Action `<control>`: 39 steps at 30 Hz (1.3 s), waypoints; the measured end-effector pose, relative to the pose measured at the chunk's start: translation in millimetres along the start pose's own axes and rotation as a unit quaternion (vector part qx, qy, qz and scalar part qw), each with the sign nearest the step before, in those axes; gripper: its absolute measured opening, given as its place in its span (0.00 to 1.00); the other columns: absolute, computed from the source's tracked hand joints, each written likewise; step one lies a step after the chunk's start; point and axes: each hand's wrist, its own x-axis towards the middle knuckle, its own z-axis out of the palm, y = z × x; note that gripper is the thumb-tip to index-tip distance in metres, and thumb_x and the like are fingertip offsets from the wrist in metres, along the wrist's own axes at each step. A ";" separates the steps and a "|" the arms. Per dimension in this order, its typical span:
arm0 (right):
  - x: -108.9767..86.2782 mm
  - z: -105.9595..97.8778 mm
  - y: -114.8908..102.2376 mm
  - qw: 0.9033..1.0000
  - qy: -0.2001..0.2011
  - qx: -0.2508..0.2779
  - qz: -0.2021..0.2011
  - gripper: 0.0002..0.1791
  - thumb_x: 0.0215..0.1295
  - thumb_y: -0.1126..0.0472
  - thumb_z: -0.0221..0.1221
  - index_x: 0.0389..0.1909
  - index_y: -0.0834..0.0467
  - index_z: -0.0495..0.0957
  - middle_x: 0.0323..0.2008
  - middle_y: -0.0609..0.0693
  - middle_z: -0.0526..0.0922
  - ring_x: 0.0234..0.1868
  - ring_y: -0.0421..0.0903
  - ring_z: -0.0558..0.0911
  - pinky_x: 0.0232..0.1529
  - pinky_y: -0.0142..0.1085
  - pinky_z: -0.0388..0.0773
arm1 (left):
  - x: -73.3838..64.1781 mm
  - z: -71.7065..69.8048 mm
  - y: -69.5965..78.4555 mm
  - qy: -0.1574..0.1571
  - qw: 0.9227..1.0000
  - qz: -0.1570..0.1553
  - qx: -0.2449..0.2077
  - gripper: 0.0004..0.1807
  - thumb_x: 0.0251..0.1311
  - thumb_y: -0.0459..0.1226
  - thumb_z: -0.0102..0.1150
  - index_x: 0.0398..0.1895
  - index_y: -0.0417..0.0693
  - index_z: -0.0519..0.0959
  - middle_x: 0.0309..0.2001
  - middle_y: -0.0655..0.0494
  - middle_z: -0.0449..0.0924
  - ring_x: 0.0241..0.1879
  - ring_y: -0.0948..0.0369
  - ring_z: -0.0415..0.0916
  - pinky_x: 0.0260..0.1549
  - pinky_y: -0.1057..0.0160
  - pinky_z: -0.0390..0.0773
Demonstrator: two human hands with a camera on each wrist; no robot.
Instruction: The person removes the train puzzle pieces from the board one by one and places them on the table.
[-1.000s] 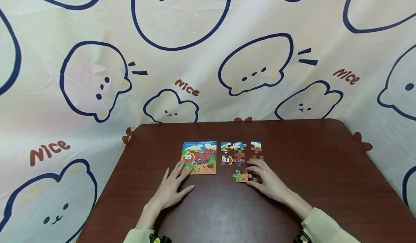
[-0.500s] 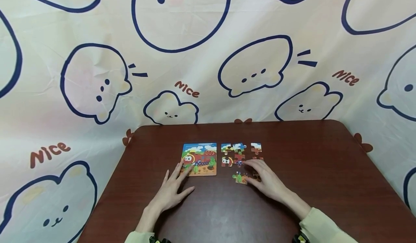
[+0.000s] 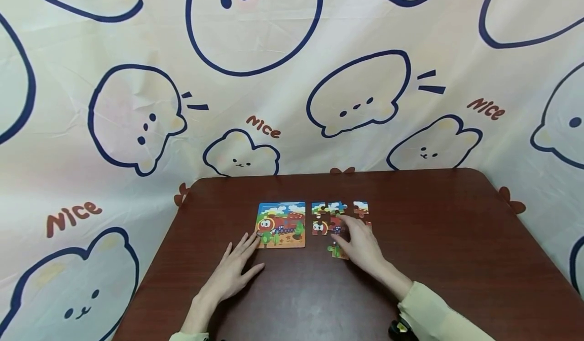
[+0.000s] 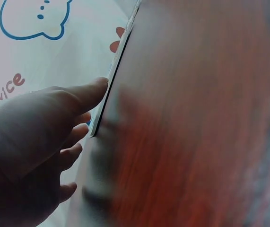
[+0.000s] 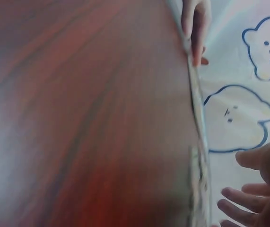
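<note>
My left hand (image 3: 230, 275) lies spread at the lower left of a square puzzle picture (image 3: 282, 224) showing a red train, its fingertips at the picture's corner. In the left wrist view the straight thumb (image 4: 90, 94) shows beside the thin board. My right hand (image 3: 362, 244) hovers over loose jigsaw pieces, thumb and fingers apart, with no piece visible between them. Below its thumb is a green and orange piece (image 3: 335, 251). A piece with a white-eyed face (image 3: 320, 227) lies to its left. The hand hides some of the pieces.
Joined sky pieces (image 3: 329, 208) and a separate sky piece (image 3: 360, 208) lie toward the far side. Everything rests on a dark brown table (image 3: 292, 300). A pale cartoon-printed cloth (image 3: 292, 98) hangs behind it.
My right hand has moved left and slightly farther over the pieces. The left hand has drawn back a little to the left, off most of the picture.
</note>
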 end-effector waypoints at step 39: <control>47.2 95.4 -61.6 0.966 -0.179 0.149 -0.108 0.18 0.76 0.65 0.67 0.63 0.65 0.85 0.51 0.56 0.94 0.54 0.53 0.93 0.60 0.46 0.89 | 2.1 2.2 -0.1 0.001 1.000 0.012 0.000 0.35 0.78 0.47 0.66 0.83 0.48 0.70 0.87 0.43 0.61 0.88 0.40 0.55 0.84 0.26 0.51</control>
